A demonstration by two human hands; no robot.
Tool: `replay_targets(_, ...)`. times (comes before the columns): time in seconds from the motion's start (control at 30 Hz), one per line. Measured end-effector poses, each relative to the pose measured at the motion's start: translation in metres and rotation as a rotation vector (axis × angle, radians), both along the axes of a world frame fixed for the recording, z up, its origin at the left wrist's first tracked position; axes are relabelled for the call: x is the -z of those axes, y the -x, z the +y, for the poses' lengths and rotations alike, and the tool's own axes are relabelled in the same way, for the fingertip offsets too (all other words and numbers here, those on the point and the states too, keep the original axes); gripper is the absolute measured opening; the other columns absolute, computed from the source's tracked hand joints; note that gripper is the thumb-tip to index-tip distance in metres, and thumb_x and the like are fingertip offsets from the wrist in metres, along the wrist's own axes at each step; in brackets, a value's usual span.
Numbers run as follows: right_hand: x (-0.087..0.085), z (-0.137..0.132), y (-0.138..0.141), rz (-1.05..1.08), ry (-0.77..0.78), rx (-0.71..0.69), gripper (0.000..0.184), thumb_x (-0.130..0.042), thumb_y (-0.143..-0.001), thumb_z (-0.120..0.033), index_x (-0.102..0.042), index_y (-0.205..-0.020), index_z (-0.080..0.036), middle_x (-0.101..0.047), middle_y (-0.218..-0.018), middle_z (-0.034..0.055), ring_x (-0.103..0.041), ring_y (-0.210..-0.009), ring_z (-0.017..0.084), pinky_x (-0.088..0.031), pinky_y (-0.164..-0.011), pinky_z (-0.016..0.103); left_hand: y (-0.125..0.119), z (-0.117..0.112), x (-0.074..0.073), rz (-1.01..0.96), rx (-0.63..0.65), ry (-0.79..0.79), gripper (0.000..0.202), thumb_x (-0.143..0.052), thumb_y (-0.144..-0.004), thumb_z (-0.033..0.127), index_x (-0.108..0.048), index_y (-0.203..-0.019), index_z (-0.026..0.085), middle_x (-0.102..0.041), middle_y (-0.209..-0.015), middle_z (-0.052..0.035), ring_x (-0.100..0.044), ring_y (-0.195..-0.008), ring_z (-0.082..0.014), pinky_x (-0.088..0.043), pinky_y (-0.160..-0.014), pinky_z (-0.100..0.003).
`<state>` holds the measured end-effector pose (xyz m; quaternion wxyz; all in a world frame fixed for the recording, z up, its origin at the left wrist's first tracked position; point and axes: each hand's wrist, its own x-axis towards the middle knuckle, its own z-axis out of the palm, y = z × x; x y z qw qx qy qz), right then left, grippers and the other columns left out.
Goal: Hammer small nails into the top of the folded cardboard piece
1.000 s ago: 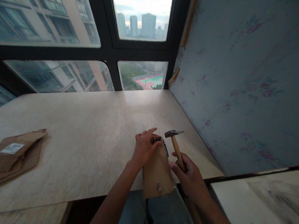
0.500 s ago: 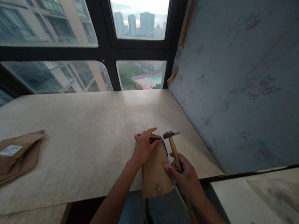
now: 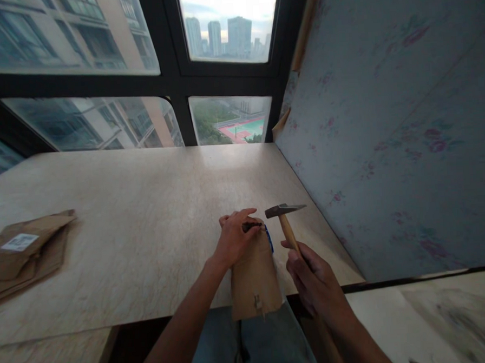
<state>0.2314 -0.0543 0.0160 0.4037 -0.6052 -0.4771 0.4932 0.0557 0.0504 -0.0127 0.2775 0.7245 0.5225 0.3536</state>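
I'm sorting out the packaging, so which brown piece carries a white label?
The folded brown paper at the left of the tabletop. It bears a white label; the brown cardboard by the left hand shows none.

Hammer (image 3: 289,233) in right grip (image 3: 314,275)

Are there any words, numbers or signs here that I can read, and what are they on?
There are none that can be read.
White rectangular label on the folded brown paper packaging: dark print shows, but it is too small and blurred to read.
Flat brown cardboard piece: no readable letters.
Hammer with a wooden handle and dark metal head: no readable mark.
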Motion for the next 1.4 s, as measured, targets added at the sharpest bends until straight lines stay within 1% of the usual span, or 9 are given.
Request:
replay_targets(0.07, -0.013, 0.002, -0.004, 0.086, 0.045, -0.019, 0.058, -0.052, -0.086, -0.065, -0.056, -0.119, -0.018, -0.041, -0.059, -0.0091, -0.026, -0.033, 0.006, -0.021, -0.030, 0.020, 0.000, 0.000, 0.000, -0.003, -0.007, 0.001, 0.038, -0.067, -0.083, 0.019, -0.061, -0.120, 0.025, -0.078, -0.098, -0.0047, -0.067, -0.107, -0.0264, -0.034, -0.104, -0.054)
replay_targets(0.17, -0.024, 0.007, -0.011, 0.072, 0.116, -0.121, 0.054, -0.052, -0.086, -0.063, -0.057, -0.116, -0.018, -0.040, -0.058, -0.0099, -0.023, -0.032, 0.005, -0.018, -0.026, 0.019, -0.001, -0.001, -0.001, -0.009, -0.025, 0.012, 0.038, -0.069, -0.082, 0.018, -0.062, -0.118, 0.025, -0.078, -0.097, -0.0040, -0.068, -0.105, -0.0268, -0.034, -0.103, -0.055)
replay_targets(0.3, -0.029, 0.016, -0.017, -0.066, 0.107, -0.234, 0.041, -0.050, -0.090, -0.057, -0.061, -0.100, -0.019, -0.042, -0.059, -0.0085, -0.026, -0.033, 0.005, -0.020, -0.028, 0.018, -0.001, -0.001, -0.002, -0.024, -0.035, 0.014, 0.035, -0.069, -0.082, 0.019, -0.063, -0.115, 0.025, -0.078, -0.095, -0.0048, -0.068, -0.103, -0.0274, -0.035, -0.101, -0.055)
replay_targets(0.47, -0.034, 0.020, -0.020, -0.093, 0.023, -0.234, 0.045, -0.046, -0.094, -0.056, -0.059, -0.112, -0.017, -0.041, -0.058, -0.0088, -0.030, -0.037, 0.007, -0.026, -0.034, 0.020, -0.002, -0.001, -0.002, -0.035, -0.035, 0.010, 0.035, -0.069, -0.081, 0.019, -0.063, -0.115, 0.025, -0.078, -0.097, -0.0049, -0.069, -0.104, -0.0270, -0.034, -0.102, -0.054)
replay_targets(0.63, -0.028, 0.022, -0.024, -0.183, 0.029, -0.302, 0.040, -0.046, -0.095, -0.054, -0.062, -0.102, -0.018, -0.042, -0.060, -0.0075, -0.035, -0.040, 0.008, -0.029, -0.037, 0.021, -0.002, -0.001, -0.002, -0.040, -0.039, 0.022, 0.035, -0.071, -0.080, 0.018, -0.063, -0.114, 0.025, -0.078, -0.096, -0.0043, -0.068, -0.104, -0.0277, -0.034, -0.101, -0.054)
replay_targets(0.77, -0.035, 0.021, -0.025, -0.078, 0.038, -0.230, 0.046, -0.048, -0.092, -0.058, -0.060, -0.111, -0.017, -0.039, -0.058, -0.0095, -0.024, -0.034, 0.006, -0.021, -0.031, 0.021, -0.001, -0.001, -0.001, -0.052, -0.031, 0.017, 0.036, -0.070, -0.081, 0.018, -0.062, -0.115, 0.024, -0.078, -0.097, -0.0037, -0.068, -0.105, -0.0265, -0.033, -0.102, -0.053)
replay_targets(0.9, -0.042, 0.020, -0.022, 0.007, 0.077, -0.166, 0.053, -0.055, -0.085, -0.062, -0.058, -0.111, -0.017, -0.039, -0.057, -0.0103, -0.023, -0.032, 0.005, -0.018, -0.028, 0.020, -0.001, -0.002, -0.001, -0.040, -0.038, 0.016, 0.036, -0.069, -0.082, 0.019, -0.062, -0.117, 0.025, -0.078, -0.095, -0.0035, -0.068, -0.104, -0.0261, -0.033, -0.101, -0.053)
replay_targets(1.13, -0.018, 0.014, -0.018, 0.096, 0.138, -0.086, 0.057, -0.058, -0.079, -0.065, -0.058, -0.109, -0.017, -0.037, -0.054, -0.0120, -0.020, -0.029, 0.003, -0.015, -0.024, 0.017, -0.001, -0.003, -0.004, -0.035, -0.021, 0.014, 0.038, -0.070, -0.082, 0.019, -0.061, -0.118, 0.024, -0.078, -0.098, -0.0041, -0.068, -0.104, -0.0262, -0.032, -0.101, -0.054)
replay_targets(1.4, -0.003, 0.007, -0.024, 0.153, 0.158, -0.070, 0.058, -0.058, -0.081, -0.066, -0.056, -0.114, -0.019, -0.043, -0.054, -0.0123, -0.027, -0.024, 0.002, -0.023, -0.020, 0.013, 0.002, -0.002, -0.002, -0.022, 0.016, -0.012, 0.042, -0.070, -0.082, 0.021, -0.059, -0.122, 0.024, -0.077, -0.101, -0.0056, -0.066, -0.105, -0.0261, -0.032, -0.102, -0.054)
